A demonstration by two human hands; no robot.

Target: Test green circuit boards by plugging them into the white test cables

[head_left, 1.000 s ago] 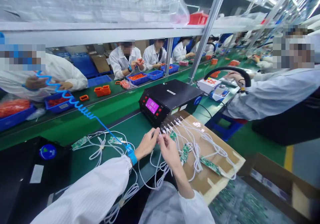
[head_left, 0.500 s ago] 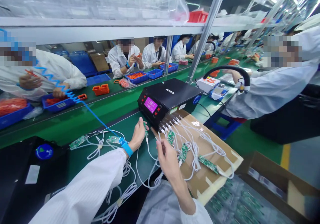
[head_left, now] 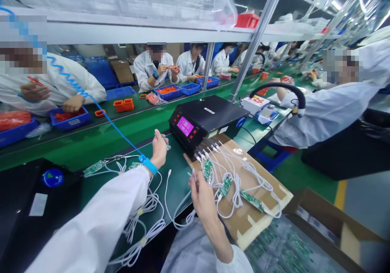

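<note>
My left hand (head_left: pixel 159 151), with a blue wrist strap (head_left: pixel 148 165), is closed on a small green circuit board (head_left: pixel 166 141) above the green bench. The fingers hide much of that board. A white cable's loose plug (head_left: pixel 170 172) lies on the bench just below it. My right hand (head_left: pixel 202 193) pinches a white cable (head_left: pixel 191 174) near its end, at the edge of the cardboard sheet (head_left: pixel 243 220). On the cardboard, next to this hand, are green boards (head_left: pixel 226 186) among white cables. A black tester (head_left: pixel 209 116) with a lit purple screen stands behind.
Bundled white cables (head_left: pixel 152 234) hang over the bench's front edge. A second black box (head_left: pixel 39 208) stands at left. At lower right are bagged boards (head_left: pixel 283 244) and an open carton (head_left: pixel 329 220). Co-workers sit across the conveyor (head_left: pixel 137 122) and at right.
My left hand has moved left and slightly up with the circuit board. The white cable's plug, at the board before, now lies apart from it. My right hand has barely moved.
</note>
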